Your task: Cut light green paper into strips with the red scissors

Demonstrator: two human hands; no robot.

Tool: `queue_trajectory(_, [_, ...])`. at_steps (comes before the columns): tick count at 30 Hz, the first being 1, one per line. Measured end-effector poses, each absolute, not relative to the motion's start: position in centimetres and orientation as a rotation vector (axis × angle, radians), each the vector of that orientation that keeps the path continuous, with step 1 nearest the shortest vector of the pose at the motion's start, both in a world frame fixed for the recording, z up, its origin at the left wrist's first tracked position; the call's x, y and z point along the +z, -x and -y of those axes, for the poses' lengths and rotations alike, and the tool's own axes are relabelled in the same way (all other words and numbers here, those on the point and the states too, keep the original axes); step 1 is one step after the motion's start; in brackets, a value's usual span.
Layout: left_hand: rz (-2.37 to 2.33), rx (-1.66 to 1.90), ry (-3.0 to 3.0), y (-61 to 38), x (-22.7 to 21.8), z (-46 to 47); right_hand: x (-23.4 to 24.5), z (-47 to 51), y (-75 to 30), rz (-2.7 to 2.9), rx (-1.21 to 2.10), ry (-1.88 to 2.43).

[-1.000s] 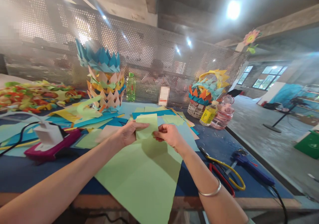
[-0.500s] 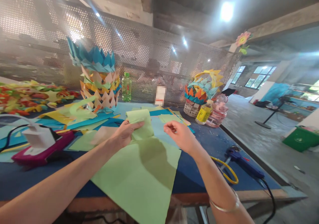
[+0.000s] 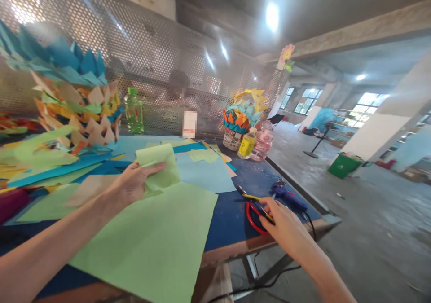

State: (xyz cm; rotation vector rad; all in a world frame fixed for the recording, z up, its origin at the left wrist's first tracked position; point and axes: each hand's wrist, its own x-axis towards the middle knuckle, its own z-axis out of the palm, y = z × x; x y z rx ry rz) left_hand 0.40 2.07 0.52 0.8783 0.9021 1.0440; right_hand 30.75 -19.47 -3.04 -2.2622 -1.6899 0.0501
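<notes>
My left hand (image 3: pixel 136 179) is closed around the curled-over end of a light green sheet of paper (image 3: pixel 158 235), thumb on top. The sheet slopes toward me and hangs past the table's front edge. To the right, my right hand (image 3: pixel 281 215) has its fingers bent over a pair of scissors (image 3: pixel 257 220) with red and yellow handles. The blades point away to the upper left, and part of the handles is hidden under my fingers. Just beyond that hand lies a dark blue glue gun (image 3: pixel 288 196) with a black cord.
Coloured paper sheets (image 3: pixel 205 173) cover the table's middle. At the left stands a tall folded-paper piece (image 3: pixel 77 98) beside a green bottle (image 3: pixel 134 112). A paper basket (image 3: pixel 232 139), yellow-labelled bottle (image 3: pixel 247 145) and pink bottle (image 3: pixel 262 143) stand at the back right. Perforated metal (image 3: pixel 148 60) rises behind.
My right hand has moved from beside the green paper down to the right, onto the scissors. My left hand still grips the paper. The view has turned right.
</notes>
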Motion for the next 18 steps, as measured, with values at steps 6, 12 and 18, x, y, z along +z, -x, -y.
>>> queue_trajectory(6, [-0.883, 1.051, -0.882, 0.0, 0.3, -2.0, -1.4, 17.9, -29.4, 1.706, 0.155, 2.347])
queue_trajectory(12, [-0.886, 1.044, -0.862, -0.1, 1.0, -1.5, -0.3, 17.5, -27.4, 1.682, 0.347, 2.081])
queue_trajectory(18, [-0.877, 1.092, -0.835, 0.1, 0.5, -2.0, 0.6, 13.5, -23.5, 1.549, 0.784, 1.503])
